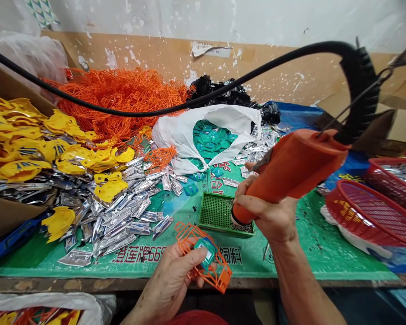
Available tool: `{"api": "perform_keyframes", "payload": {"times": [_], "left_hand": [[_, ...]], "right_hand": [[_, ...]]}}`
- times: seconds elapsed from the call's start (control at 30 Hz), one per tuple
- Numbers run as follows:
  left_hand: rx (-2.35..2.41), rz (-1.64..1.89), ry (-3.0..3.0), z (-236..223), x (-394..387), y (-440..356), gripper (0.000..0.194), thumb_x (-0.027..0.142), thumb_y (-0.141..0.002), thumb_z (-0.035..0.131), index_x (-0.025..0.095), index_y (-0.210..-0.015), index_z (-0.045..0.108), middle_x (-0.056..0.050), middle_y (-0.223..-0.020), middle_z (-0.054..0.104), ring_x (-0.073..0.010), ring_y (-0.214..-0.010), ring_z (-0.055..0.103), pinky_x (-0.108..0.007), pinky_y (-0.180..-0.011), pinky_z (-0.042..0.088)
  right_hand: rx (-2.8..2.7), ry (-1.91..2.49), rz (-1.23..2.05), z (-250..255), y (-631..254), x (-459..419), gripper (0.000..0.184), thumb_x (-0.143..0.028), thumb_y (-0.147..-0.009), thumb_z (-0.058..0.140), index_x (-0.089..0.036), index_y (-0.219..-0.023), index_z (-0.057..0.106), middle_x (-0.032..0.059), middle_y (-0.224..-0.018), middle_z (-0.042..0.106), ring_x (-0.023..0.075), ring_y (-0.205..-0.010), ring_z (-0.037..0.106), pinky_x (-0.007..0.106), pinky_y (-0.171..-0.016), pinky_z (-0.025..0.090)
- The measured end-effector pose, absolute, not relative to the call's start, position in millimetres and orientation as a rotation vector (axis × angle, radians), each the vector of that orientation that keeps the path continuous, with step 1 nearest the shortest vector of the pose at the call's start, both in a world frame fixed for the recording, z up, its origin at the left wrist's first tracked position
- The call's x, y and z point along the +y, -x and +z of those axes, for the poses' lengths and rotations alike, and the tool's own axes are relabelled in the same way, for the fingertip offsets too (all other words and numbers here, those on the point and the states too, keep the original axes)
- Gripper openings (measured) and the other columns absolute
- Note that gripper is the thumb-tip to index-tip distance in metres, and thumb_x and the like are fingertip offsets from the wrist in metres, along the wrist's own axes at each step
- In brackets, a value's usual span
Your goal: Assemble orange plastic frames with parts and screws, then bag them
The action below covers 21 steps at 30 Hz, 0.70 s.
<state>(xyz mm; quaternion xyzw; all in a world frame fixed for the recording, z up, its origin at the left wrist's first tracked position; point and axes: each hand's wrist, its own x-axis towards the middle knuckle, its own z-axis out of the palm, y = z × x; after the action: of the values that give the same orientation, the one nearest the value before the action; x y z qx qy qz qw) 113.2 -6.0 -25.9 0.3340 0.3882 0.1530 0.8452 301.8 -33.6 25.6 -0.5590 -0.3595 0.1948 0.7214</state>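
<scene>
Cable (175, 110) arcs above orange frames (121, 101) (black, rubbery)

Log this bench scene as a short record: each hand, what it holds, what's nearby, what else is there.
left hand: holds orange plastic runner frame with teal plastic piece inside
right hand: grips orange power cutter, black hose attached
nearby: green perforated tray
rest: silver foil-like pieces, yellow plastic pieces, orange runner heap, white plastic bag, red basket
</scene>
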Motion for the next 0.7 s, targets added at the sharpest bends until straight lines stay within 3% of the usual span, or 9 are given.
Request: {"api": "perform_keyframes", "payload": {"times": [0.43,0.7], "left_hand": [[0.832,0.376,-0.637,-24,-7,-115,0.038,0.037,-0.06,0.084,0.015,-0.084,0.064,0.0,-0.072,0.063,-0.0129,-0.058,0.062,-0.018,-0.04,0.04],[0.805,0.446,-0.601,-27,-6,-113,0.03,0.034,-0.066,0.081,0.014,-0.083,0.065,-0.002,-0.075,0.066,-0.014,-0.062,0.062,-0.02,-0.043,0.045]], "right_hand": [[-0.778,1.234,0.428,26,-300,-33,0.013,-0.014,-0.056,0.074,-0.017,-0.058,0.063,-0.001,-0.06,0.061,0.0131,-0.05,0.055,0.029,-0.047,0.045],[-0.764,1.216,0.362,35,-301,-35,0.011,-0.017,-0.058,0.073,-0.018,-0.058,0.061,-0.0015,-0.061,0.06,0.0141,-0.054,0.056,0.032,-0.053,0.047]]}}
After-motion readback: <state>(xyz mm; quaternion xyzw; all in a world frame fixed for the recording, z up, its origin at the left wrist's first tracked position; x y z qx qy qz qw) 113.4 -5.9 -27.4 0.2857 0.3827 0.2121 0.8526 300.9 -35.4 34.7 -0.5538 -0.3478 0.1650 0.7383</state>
